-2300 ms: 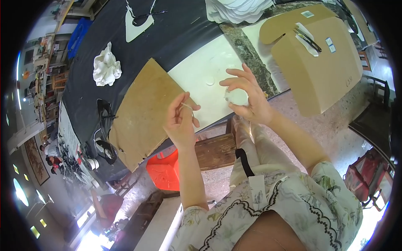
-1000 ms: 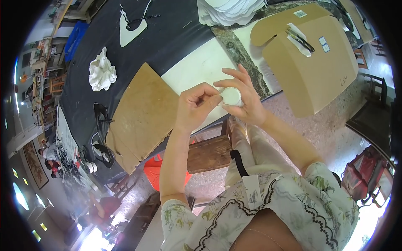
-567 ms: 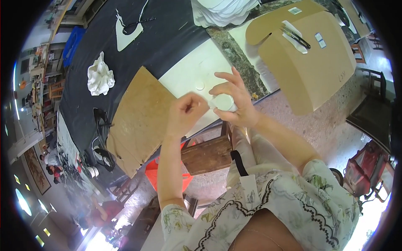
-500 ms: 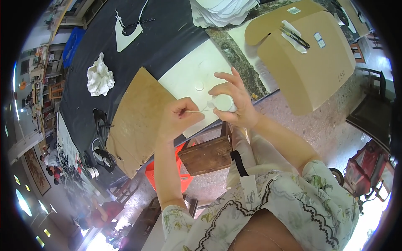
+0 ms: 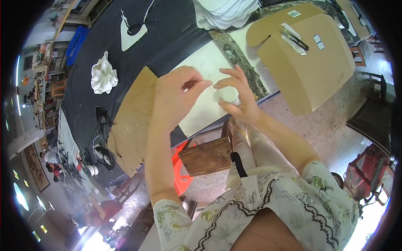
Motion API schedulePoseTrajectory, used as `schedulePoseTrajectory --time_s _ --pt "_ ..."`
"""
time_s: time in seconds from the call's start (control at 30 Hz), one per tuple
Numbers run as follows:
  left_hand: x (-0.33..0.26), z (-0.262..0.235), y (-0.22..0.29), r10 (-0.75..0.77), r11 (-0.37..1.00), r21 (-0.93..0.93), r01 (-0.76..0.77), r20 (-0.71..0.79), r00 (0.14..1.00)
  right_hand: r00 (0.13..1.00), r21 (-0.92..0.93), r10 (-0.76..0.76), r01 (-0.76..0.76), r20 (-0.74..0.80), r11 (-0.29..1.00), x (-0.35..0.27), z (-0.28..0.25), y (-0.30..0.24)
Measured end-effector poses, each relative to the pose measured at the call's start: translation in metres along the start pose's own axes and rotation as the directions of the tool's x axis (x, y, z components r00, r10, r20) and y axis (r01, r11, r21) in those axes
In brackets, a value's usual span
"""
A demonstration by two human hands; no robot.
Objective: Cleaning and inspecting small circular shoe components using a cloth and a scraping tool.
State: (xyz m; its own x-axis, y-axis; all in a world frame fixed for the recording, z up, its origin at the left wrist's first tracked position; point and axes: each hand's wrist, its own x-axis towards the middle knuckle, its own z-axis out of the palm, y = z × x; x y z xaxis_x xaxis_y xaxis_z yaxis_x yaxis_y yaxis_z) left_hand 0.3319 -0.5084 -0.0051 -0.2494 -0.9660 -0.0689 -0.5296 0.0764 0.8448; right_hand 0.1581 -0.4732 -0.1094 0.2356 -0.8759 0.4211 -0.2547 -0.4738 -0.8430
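Your right hand [image 5: 238, 98] cups a small round white disc-like piece [image 5: 227, 94], fingers curled around its rim; your palm hides its underside, so what it is made of is hard to tell. Your left hand [image 5: 178, 94] is closed in a pinch on a thin dark pointed tool [image 5: 189, 85] whose tip sits just beside the disc's upper edge; most of the tool is buried in your fingers, and whether tip and disc touch cannot be made out. Directly below both grips lies a pale cream sheet [image 5: 201, 67] on the black tabletop [image 5: 167, 37], partly covered by your hands. Left of your left wrist lies a flat brown cardboard panel [image 5: 134, 117], its lower edge hanging over the table. Right of the disc stands a curved tan cardboard form [image 5: 310, 71]. Under your forearms sits a small dark wooden stool [image 5: 207, 154], with an orange plastic stool [image 5: 179, 167] half hidden behind it.
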Motion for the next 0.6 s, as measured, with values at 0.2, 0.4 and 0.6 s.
schedulePoseTrajectory --time_s 0.2,0.4,0.6 --pt "-0.043 -0.009 0.001 0.204 0.939 0.289 -0.185 -0.038 0.978 1.0 0.03 0.023 -0.023 0.005 0.999 0.003 -0.001 -0.003" --pt "-0.024 -0.006 0.019 0.338 0.9 0.306 -0.309 -0.047 0.94 1.0 -0.001 0.003 -0.003 0.007 1.0 0.003 0.005 -0.006" --pt "-0.042 0.002 0.024 0.372 0.862 0.385 -0.33 -0.036 0.928 0.999 0.028 0.029 -0.03 0.042 0.999 0.004 0.0 -0.002"
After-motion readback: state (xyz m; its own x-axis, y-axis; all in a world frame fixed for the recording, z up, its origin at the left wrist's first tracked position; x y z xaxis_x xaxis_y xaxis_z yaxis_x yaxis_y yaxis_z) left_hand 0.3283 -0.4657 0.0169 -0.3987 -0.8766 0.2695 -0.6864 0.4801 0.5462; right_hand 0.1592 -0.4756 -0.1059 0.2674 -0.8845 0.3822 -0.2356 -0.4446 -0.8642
